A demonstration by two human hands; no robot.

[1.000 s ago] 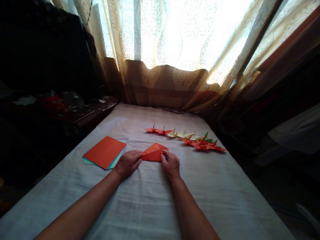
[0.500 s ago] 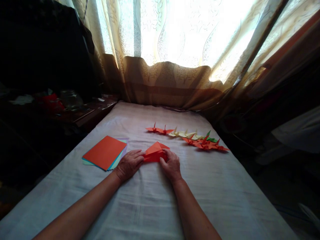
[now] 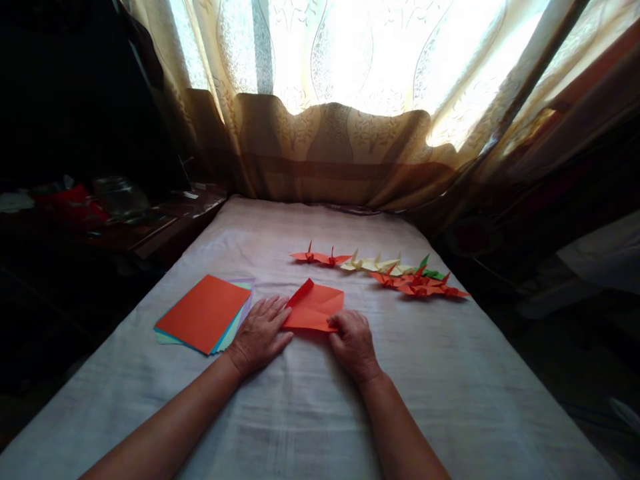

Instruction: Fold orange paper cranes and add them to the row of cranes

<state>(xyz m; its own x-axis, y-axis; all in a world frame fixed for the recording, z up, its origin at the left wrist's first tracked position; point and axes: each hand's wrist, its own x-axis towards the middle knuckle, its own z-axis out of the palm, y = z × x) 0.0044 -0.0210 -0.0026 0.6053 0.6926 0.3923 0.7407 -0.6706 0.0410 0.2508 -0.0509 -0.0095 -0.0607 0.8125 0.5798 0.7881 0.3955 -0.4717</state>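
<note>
Two human arms, seen from the wearer's own viewpoint, both bare from the lower edge of the view up to the fingers. The left forearm (image 3: 170, 420) and right forearm (image 3: 403, 427) are smooth in outline, broad near the bottom edge and tapering to narrower, uncovered wrists. The left grip (image 3: 257, 333) is a bare hand with a broad back, slim fingers and a distinct thumb. The right grip (image 3: 354, 343), also a bare hand, shows a rounded back and knuckles. Fingernails are too small to make out.

The creased orange sheet (image 3: 320, 307) is matt paper, the pale cover (image 3: 300, 413) wrinkled cloth.
</note>
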